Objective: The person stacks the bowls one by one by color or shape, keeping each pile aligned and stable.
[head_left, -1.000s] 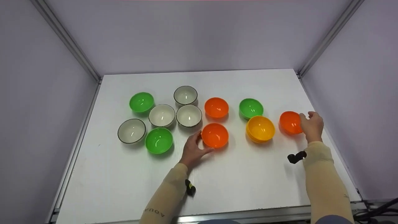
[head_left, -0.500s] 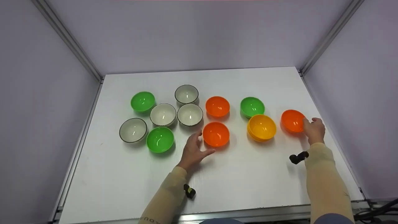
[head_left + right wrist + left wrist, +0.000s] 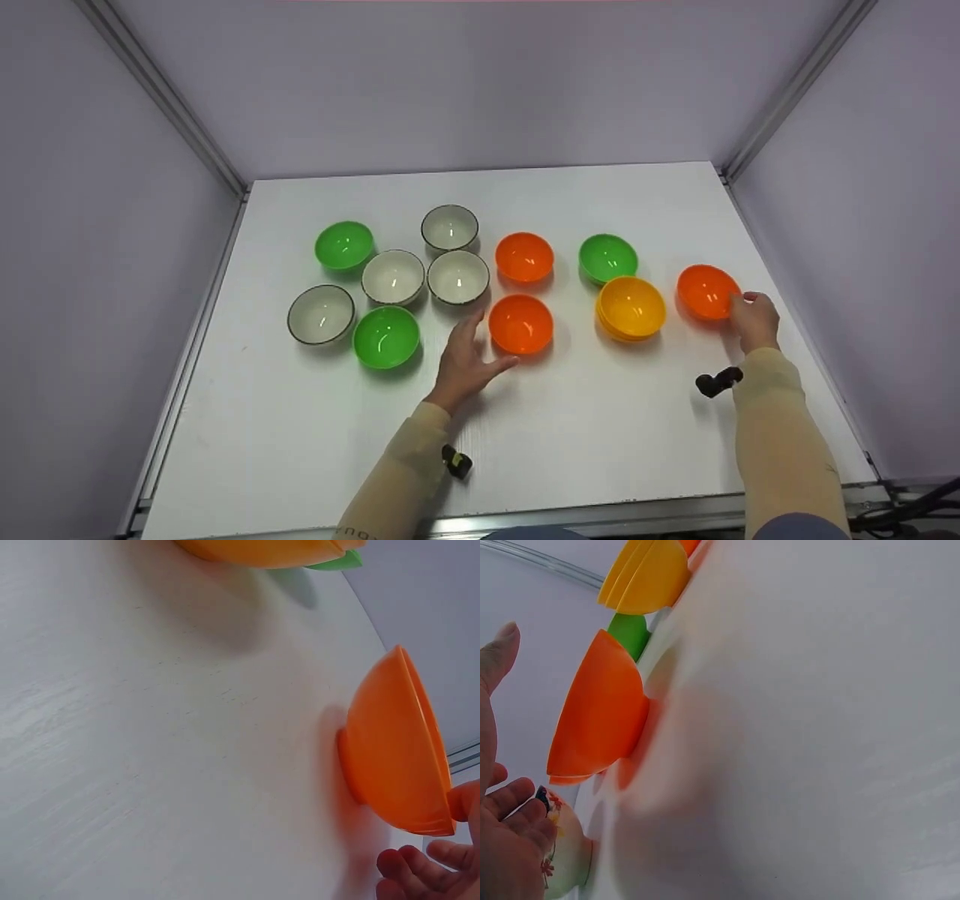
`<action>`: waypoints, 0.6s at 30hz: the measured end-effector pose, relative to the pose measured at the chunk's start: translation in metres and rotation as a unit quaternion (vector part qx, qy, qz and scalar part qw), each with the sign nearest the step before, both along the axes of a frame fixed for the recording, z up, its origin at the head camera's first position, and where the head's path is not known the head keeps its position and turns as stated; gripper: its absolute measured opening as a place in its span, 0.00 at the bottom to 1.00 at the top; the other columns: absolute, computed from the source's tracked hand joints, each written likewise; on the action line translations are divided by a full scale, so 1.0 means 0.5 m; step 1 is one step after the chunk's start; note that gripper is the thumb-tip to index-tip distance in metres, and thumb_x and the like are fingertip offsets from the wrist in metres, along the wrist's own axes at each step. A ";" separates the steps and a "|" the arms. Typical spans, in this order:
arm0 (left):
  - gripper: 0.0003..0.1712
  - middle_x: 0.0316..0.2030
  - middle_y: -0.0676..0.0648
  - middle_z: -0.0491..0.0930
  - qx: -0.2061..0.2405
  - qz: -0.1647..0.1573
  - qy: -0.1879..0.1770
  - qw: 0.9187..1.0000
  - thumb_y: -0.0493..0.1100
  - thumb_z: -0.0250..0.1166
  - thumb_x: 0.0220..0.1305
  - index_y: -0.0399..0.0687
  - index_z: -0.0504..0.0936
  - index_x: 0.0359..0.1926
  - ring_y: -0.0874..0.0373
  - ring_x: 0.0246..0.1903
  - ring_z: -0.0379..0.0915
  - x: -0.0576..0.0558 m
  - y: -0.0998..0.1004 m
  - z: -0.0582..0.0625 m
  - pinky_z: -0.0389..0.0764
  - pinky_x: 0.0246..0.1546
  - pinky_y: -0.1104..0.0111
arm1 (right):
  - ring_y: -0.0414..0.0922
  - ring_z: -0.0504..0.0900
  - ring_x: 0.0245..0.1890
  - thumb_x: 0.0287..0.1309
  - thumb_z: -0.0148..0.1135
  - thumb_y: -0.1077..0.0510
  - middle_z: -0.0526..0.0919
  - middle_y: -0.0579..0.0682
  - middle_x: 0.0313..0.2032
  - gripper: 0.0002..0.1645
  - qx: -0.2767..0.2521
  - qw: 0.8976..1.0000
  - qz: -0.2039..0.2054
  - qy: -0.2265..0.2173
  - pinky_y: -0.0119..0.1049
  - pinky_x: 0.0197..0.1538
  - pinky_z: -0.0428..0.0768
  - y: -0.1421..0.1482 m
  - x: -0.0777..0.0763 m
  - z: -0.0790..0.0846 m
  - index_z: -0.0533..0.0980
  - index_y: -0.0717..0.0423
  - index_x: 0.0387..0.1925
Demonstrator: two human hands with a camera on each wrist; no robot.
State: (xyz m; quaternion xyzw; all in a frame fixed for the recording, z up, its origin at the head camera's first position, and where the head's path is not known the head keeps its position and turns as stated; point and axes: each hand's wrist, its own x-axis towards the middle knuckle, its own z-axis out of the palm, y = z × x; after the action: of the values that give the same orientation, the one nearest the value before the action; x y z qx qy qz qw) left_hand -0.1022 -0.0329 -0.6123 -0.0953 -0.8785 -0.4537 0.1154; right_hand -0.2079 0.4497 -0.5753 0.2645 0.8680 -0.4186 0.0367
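Touching, with the right grip (image 3: 756,322), the right orange bowl (image 3: 709,292), upright near the three o'clock edge of the white surface (image 3: 600,420). Meeting that bowl from four o'clock, with thumb laid over its rim and fingers bent close outside its wall; cannot tell whether pinching or merely touching. Holding nothing with the left grip (image 3: 465,364), released and spread at eight o'clock from the middle orange bowl (image 3: 520,324), near its wall but apart from it in the left wrist view.

At nine o'clock from the right orange bowl, a stack of yellow bowls (image 3: 631,304); at eleven o'clock from the stack, just beside it, the right green bowl (image 3: 608,259). At twelve o'clock from the middle orange bowl, the far orange bowl (image 3: 525,257); at ten o'clock, a dark-rimmed white bowl (image 3: 458,277), with the far white bowl (image 3: 450,227) at twelve o'clock from it and another white bowl (image 3: 393,277) at nine. At nine o'clock from the middle orange bowl, well apart, the near green bowl (image 3: 386,337). Wearing tan sleeves (image 3: 776,420), each with a small black device (image 3: 718,381) near the wrist.
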 end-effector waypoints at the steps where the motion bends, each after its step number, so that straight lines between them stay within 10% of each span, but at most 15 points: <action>1: 0.56 0.57 0.43 0.66 0.001 0.001 0.002 1.000 0.64 0.72 0.39 0.47 0.58 0.66 0.52 0.57 0.61 0.000 -0.001 0.000 0.66 0.55 0.57 | 0.57 0.63 0.55 0.63 0.36 0.47 0.62 0.66 0.59 0.36 0.003 1.000 0.002 -0.001 0.44 0.52 0.70 0.000 0.000 -0.001 0.55 0.68 0.64; 18: 0.56 0.57 0.44 0.66 -0.004 0.005 0.012 1.000 0.63 0.72 0.40 0.43 0.58 0.65 0.52 0.58 0.61 0.004 -0.009 -0.005 0.65 0.56 0.58 | 0.55 0.64 0.53 0.64 0.30 0.55 0.64 0.65 0.57 0.30 -0.002 1.000 0.015 0.015 0.39 0.50 0.68 -0.014 0.002 0.000 0.60 0.70 0.61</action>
State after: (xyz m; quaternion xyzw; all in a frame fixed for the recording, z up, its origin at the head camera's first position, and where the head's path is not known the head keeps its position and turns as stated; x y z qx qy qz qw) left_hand -0.1001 -0.0377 -0.6148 -0.0968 -0.8792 -0.4486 0.1282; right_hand -0.2069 0.4429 -0.5755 0.2453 0.8715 -0.4236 0.0299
